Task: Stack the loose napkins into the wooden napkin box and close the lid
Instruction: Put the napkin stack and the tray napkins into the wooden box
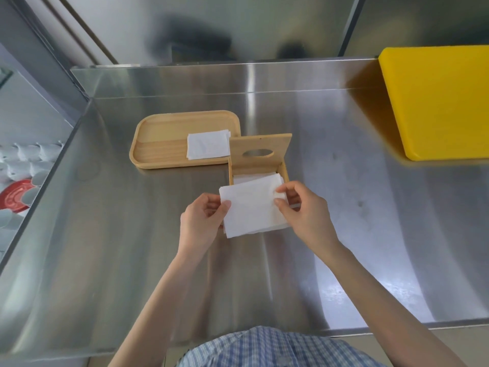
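Observation:
A wooden napkin box (285, 174) stands open at the table's middle, its lid (260, 151) with an oval slot tilted up at the back. White napkins lie inside it. Over the box's near half I hold a white napkin (251, 210) with both hands. My left hand (203, 221) pinches its left edge and my right hand (301, 207) pinches its right edge. A small pile of loose napkins (207, 145) lies in the right end of a wooden tray (158, 139) behind and left of the box.
A yellow cutting board (436, 102) lies at the back right of the steel table (370, 207). A steel wall rises behind the table. Below the table's left edge are white cups and a red plate (14, 196).

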`<control>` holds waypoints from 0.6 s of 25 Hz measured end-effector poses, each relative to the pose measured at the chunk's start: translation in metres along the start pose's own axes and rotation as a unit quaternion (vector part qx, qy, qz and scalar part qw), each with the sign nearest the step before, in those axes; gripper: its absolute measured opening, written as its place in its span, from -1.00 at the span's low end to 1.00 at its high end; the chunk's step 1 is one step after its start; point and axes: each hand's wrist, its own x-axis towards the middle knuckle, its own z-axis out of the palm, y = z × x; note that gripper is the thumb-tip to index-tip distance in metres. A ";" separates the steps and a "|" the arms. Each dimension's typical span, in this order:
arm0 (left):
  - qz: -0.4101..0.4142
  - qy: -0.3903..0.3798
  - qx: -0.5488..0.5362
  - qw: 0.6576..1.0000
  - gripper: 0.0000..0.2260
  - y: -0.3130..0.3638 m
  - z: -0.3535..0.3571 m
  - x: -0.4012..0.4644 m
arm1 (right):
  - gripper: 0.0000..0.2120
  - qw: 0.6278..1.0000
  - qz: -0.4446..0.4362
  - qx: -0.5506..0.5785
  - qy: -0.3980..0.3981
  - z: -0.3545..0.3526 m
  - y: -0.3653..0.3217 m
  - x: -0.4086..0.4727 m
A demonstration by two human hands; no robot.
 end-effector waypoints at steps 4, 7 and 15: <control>0.072 -0.011 0.140 0.987 -0.91 0.022 0.011 0.025 | -0.82 0.992 -0.020 -0.121 -0.012 -0.009 -0.002 0.036; 0.130 -0.021 0.296 0.946 -0.85 0.033 0.022 0.044 | -0.78 0.964 -0.031 -0.262 -0.036 -0.010 -0.004 0.057; 0.212 -0.066 0.632 0.742 -0.80 0.038 0.050 0.071 | -0.77 0.870 -0.073 -0.474 -0.119 0.010 -0.001 0.084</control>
